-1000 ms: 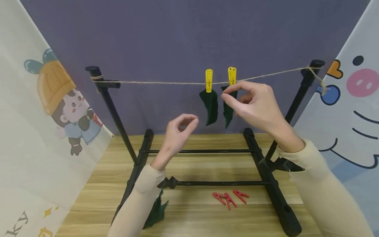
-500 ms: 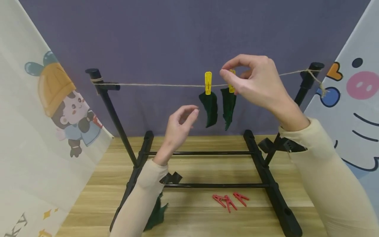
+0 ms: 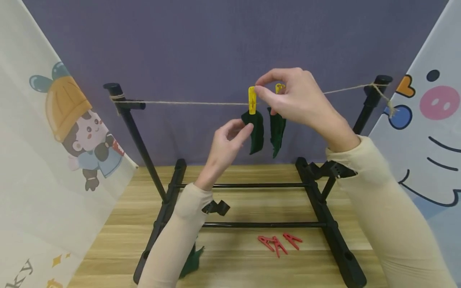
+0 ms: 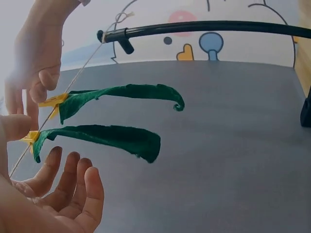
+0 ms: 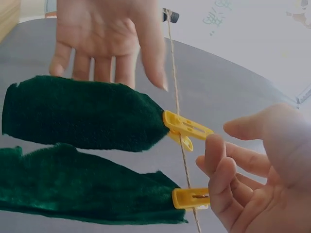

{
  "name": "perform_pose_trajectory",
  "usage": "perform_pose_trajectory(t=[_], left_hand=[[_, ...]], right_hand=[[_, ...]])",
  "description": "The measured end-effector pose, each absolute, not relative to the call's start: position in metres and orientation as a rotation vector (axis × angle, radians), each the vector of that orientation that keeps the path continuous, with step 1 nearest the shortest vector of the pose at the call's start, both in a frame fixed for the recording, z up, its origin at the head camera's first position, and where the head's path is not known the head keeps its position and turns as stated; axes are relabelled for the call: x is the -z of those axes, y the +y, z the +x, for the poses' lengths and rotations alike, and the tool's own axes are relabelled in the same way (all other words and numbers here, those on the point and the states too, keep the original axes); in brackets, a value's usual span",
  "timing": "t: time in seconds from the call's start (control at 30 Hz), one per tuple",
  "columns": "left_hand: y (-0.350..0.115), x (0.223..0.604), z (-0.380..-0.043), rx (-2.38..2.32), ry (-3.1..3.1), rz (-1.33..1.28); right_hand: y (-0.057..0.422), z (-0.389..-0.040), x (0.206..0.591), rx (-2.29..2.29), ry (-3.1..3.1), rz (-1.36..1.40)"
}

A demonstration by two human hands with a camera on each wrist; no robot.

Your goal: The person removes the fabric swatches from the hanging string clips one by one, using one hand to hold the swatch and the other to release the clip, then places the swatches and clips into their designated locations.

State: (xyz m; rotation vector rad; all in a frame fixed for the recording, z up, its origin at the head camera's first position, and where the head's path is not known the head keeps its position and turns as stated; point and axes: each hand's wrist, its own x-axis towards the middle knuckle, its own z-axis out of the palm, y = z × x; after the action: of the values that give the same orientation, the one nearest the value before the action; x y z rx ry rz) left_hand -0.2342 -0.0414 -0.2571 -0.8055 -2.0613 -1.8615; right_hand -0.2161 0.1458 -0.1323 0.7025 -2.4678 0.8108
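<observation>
Two dark green cloth pieces hang from a string (image 3: 194, 103), each under a yellow clothespin. My right hand (image 3: 299, 96) is at the left clothespin (image 3: 252, 102); in the right wrist view its thumb and index finger are apart around the clothespin's free end (image 5: 197, 128), not visibly pinching it. My left hand (image 3: 224, 148) is beside the left cloth (image 3: 257, 138), fingers loosely extended; the left wrist view shows them just below that cloth (image 4: 107, 136). The right cloth (image 3: 277, 136) hangs from the other clothespin (image 3: 279, 86), partly hidden behind my right hand.
A black frame (image 3: 138, 144) stands on the wood-grain table (image 3: 252, 204) and carries the string between its posts. Several red clothespins (image 3: 277, 244) lie at its front. Another green cloth (image 3: 192, 262) lies partly under my left sleeve. A dark panel (image 3: 194, 52) stands behind.
My right hand has risen from the right cloth, then shifted left to the left clothespin. My left hand has moved up and right to the left cloth. Both cloths remain clipped on the string.
</observation>
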Motion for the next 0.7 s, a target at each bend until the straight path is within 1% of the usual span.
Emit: perform_pose_trajectory(t=[0.3, 0.5, 0.7], left_hand=[[-0.033, 0.25, -0.24, 1.904, -1.967, -0.746], [-0.033, 0.239, -0.225, 1.973, -1.899, -0.74], [-0.035, 0.235, -0.218, 1.982, -1.892, -0.71]], right_hand=[[0.141, -0.215, 0.139, -0.814, -2.392, 0.755], [0.141, -0.216, 0.147, -0.855, -2.345, 0.827], [0.145, -0.216, 0.152, -0.747, -2.279, 0.854]])
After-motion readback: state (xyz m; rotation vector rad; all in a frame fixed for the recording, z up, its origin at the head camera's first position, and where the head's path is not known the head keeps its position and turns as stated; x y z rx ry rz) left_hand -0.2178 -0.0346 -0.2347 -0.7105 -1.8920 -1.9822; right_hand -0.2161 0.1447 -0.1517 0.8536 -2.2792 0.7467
